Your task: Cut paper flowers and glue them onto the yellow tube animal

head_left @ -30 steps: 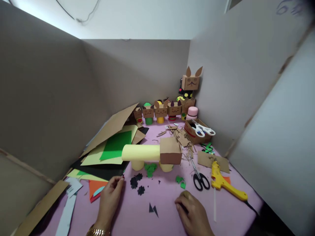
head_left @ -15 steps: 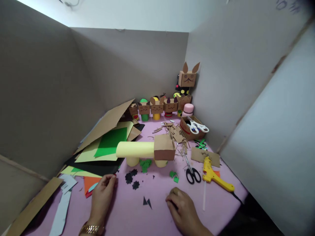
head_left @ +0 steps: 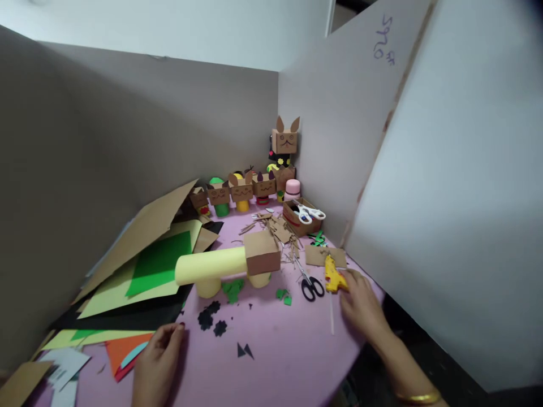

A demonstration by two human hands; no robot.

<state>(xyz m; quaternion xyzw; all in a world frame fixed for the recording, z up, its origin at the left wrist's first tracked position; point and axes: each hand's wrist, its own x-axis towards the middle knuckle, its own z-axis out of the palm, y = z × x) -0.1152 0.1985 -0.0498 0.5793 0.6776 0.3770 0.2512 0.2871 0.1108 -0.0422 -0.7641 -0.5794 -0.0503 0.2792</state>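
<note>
Right hand (head_left: 360,299) has swung across, curling over the glue gun (head_left: 334,277), likely the working tool. Left hand (head_left: 158,359) pinches, whether on anything I can't tell.

One yellow glue gun (head_left: 333,281), two dark triangles (head_left: 241,350), one black-handled scissors pair (head_left: 310,281), one pink-lidded container (head_left: 292,188).

Glue gun (head_left: 334,277), right of centre: yellow. Tabletop (head_left: 288,353): plain lilac. Tube (head_left: 212,265), centre: pale yellow. Block (head_left: 262,254), tube's right end: cardboard brown. Scissors (head_left: 307,289), right of centre: black handles. Flower cut-outs (head_left: 205,320), lower centre: black. Rectangular sheet (head_left: 163,263), left: bright green. Oval piece (head_left: 134,355), lower left: light blue. Eared box (head_left: 285,142), upper right: brown, dark drawn linework. Bangle (head_left: 419,398), lower right: gold.
</note>
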